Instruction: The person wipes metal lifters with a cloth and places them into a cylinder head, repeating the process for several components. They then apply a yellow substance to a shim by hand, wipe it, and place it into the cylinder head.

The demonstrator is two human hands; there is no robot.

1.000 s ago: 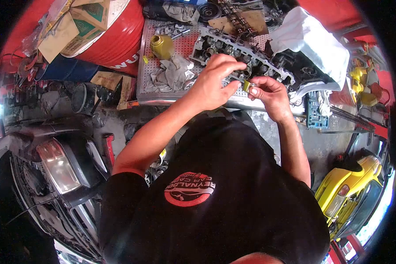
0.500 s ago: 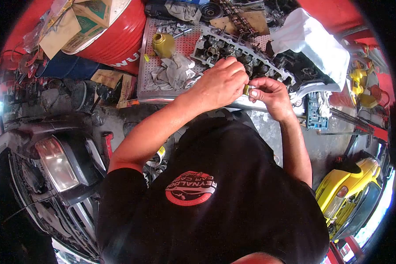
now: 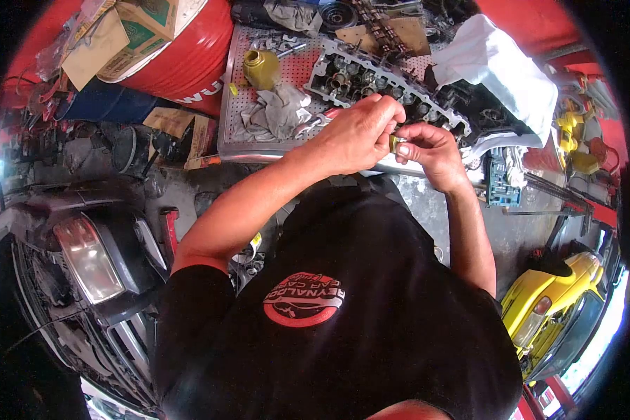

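Observation:
Between the thumb and fingers of my right hand (image 3: pixel 434 155) is a small yellowish piece (image 3: pixel 394 145), partly covered. Close beside it, my left hand (image 3: pixel 357 136) is closed with its fingers curled together; whatever its fingertips pinch is too small and hidden to name. Both hands are at the front edge of a perforated metal tray (image 3: pixel 229 133). Just behind them lies a metal cylinder head (image 3: pixel 339 80) with round openings. A yellow-green bottle (image 3: pixel 260 68) and a crumpled grey cloth (image 3: pixel 278 112) are on the tray to the left.
A red drum (image 3: pixel 199 59) and cardboard boxes (image 3: pixel 94 52) stand at the left. White cloth (image 3: pixel 493 70) drapes over parts at the right, near a teal socket case (image 3: pixel 500 178). A dark car front (image 3: pixel 91 259) and a yellow car part (image 3: pixel 553 301) flank my body.
My left hand has turned, and its curled fingers have shifted slightly up and right, away from the yellowish piece. My right hand has barely moved.

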